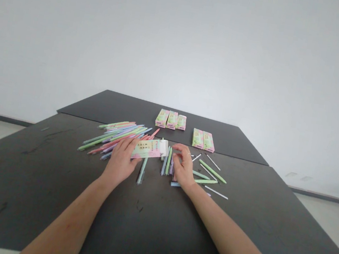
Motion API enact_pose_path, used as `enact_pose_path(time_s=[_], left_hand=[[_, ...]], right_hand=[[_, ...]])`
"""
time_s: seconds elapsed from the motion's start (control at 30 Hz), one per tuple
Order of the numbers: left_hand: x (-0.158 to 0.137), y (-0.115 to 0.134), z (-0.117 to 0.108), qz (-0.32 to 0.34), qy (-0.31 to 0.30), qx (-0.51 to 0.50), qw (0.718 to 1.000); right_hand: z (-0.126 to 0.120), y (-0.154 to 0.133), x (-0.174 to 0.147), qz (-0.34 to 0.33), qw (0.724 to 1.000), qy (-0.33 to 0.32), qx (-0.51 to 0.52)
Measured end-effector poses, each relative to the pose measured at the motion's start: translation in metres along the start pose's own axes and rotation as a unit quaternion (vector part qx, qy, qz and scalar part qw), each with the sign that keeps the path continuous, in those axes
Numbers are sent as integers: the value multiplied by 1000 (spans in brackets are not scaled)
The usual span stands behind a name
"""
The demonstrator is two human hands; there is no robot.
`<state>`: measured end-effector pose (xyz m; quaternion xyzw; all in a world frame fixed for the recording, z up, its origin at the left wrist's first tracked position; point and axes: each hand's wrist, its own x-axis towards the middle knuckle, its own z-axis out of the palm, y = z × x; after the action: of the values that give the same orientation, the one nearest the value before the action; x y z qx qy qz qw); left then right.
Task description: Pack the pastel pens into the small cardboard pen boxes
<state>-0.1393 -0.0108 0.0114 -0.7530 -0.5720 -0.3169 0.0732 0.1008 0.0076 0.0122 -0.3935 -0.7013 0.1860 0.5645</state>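
My left hand (120, 160) is closed around a small pink, yellow and green pen box (148, 149), held lengthwise above the table. Its white flap end faces right. My right hand (184, 168) hovers just past that end, fingers bent and thumb apart, with nothing visible between them. Beneath and beside it lie several pastel pens, among them an upright-lying green pen (169, 161) and a light green pen (207, 182) pointing right. My fingers partly cover this group. A teal pen (142, 171) lies below the box.
A large pile of pastel pens (121, 135) spreads at the left. Thin white sticks (216, 192) and a green pen (213, 171) are scattered at the right. Three boxes (172, 119) stand together at the back, and a pair of boxes (203, 139) lies back right on the dark table (148, 233).
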Motion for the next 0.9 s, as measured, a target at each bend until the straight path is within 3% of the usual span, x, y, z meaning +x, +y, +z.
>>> enact_pose_path(time_s=[0.13, 0.27, 0.53, 0.73, 0.9], left_hand=[[2, -15, -8, -26, 26, 8, 999], [5, -31, -18, -64, 56, 29, 996], [3, -50, -37, -154, 105, 50, 981], [1, -59, -44, -220, 108, 48, 968], [0, -64, -45, -230, 119, 42, 965]], right_hand=[[14, 6, 8, 24, 1000, -5, -10], [38, 11, 22, 14, 997, -60, -35], [103, 9, 47, -74, 970, -224, -56], [151, 1, 58, -124, 942, -297, -95], [175, -4, 65, -160, 921, -338, -107]])
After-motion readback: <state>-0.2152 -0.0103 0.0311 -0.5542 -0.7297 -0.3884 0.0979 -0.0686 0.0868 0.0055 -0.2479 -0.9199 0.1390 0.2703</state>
